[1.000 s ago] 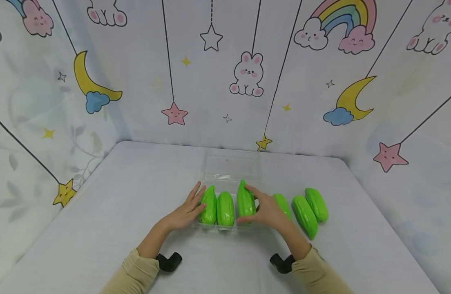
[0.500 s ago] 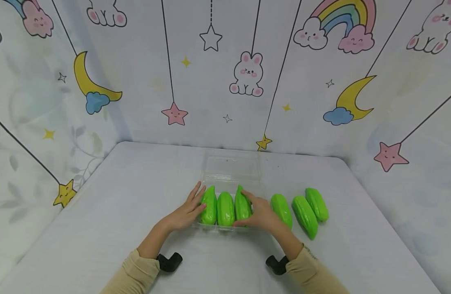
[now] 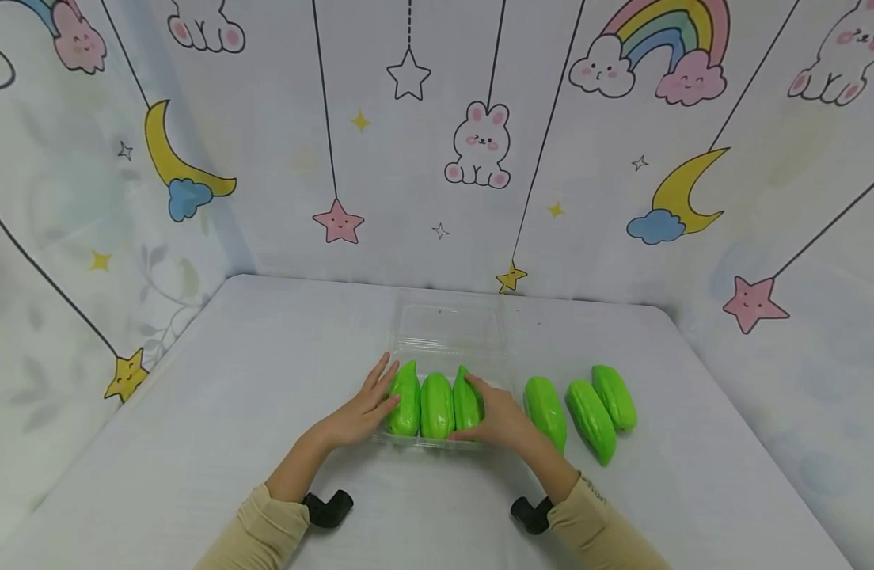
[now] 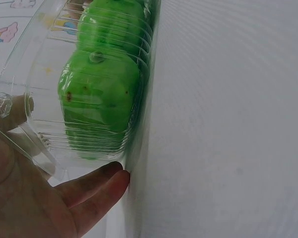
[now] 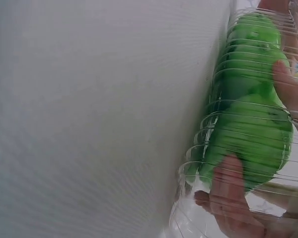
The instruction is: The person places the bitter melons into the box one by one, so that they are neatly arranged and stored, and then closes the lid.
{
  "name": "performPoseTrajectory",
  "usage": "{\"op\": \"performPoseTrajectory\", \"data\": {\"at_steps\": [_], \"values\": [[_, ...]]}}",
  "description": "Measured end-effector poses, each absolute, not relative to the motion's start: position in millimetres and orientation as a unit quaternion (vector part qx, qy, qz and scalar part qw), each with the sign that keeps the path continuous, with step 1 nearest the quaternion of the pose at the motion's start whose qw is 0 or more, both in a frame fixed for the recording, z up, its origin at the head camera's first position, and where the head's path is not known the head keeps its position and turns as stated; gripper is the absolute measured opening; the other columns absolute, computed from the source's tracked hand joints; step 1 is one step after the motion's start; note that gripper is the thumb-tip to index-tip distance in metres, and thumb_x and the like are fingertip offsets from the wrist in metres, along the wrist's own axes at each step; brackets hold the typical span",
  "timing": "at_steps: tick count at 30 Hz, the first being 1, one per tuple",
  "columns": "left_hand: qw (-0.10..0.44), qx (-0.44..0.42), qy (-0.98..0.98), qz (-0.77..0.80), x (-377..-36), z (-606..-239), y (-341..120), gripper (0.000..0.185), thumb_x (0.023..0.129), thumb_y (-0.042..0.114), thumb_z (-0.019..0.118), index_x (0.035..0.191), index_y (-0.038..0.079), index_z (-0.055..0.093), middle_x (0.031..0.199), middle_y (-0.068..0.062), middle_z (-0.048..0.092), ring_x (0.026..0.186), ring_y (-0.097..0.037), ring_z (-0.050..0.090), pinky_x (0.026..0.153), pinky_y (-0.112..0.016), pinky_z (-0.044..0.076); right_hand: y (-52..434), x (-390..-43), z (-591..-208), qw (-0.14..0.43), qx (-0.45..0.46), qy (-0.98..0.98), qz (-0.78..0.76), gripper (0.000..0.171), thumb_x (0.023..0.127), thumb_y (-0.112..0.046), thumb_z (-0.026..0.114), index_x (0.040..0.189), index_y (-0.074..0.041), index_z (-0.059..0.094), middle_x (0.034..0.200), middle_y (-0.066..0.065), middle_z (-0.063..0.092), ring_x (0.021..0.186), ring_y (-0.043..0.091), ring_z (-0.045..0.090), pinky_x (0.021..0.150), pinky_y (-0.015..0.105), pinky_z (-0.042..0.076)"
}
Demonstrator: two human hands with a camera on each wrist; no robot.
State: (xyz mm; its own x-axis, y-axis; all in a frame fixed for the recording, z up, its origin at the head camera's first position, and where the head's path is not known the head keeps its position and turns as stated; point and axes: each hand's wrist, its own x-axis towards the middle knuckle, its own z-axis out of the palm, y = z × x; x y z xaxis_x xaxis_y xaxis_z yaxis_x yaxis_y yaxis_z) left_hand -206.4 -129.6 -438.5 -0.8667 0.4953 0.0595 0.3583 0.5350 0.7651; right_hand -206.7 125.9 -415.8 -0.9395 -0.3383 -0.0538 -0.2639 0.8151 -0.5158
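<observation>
A clear plastic clamshell tray lies open on the white table, its lid folded back. Three green toy gourds lie side by side in it. My left hand rests with straight fingers against the tray's left side, beside the leftmost gourd. In the left wrist view, those fingers touch the ribbed tray wall with a gourd behind it. My right hand grips the third gourd, which sits low in the tray next to the middle gourd. Through the plastic, the thumb presses that gourd.
Three more green gourds lie in a row on the table right of the tray. Cartoon-printed walls close in the table at the back and both sides. Black wrist camera mounts sit near the front edge.
My right hand has lowered the third gourd from a raised tilt down into the tray, close against the middle one. The left hand has stayed put.
</observation>
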Motion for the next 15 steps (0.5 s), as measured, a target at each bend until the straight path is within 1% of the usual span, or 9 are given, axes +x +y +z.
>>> {"op": "performPoseTrajectory", "data": {"at_steps": [6,10,15], "values": [[0.085,0.245,0.872,0.416,-205.8,-437.9,-129.9,0.06,0.101,0.031,0.032,0.148,0.009,0.002,0.151,-0.011,-0.014,0.137,-0.031,-0.006,0.105,-0.056,0.014,125.4,-206.0,-413.5,0.072,-0.151,0.952,-0.258,0.108,0.058,-0.047,0.083,0.143,-0.006,0.029,0.131,0.023,0.046,0.116,0.037,0.047,0.09,0.049,0.042],[0.083,0.245,0.873,0.414,-206.2,-438.5,-129.6,0.06,0.101,0.03,0.033,0.148,0.008,0.002,0.151,-0.012,-0.013,0.137,-0.032,-0.005,0.105,-0.056,0.014,125.6,-207.1,-412.7,0.07,-0.154,0.953,-0.252,0.109,0.058,-0.049,0.082,0.143,-0.006,0.029,0.131,0.023,0.047,0.116,0.037,0.047,0.09,0.048,0.042],[0.08,0.246,0.873,0.413,-206.6,-439.0,-130.0,0.059,0.101,0.029,0.033,0.148,0.008,0.002,0.151,-0.013,-0.013,0.137,-0.032,-0.005,0.104,-0.057,0.014,127.0,-207.6,-409.9,0.073,-0.154,0.955,-0.244,0.11,0.057,-0.053,0.081,0.143,-0.008,0.029,0.133,0.02,0.046,0.118,0.036,0.046,0.092,0.047,0.04]]}}
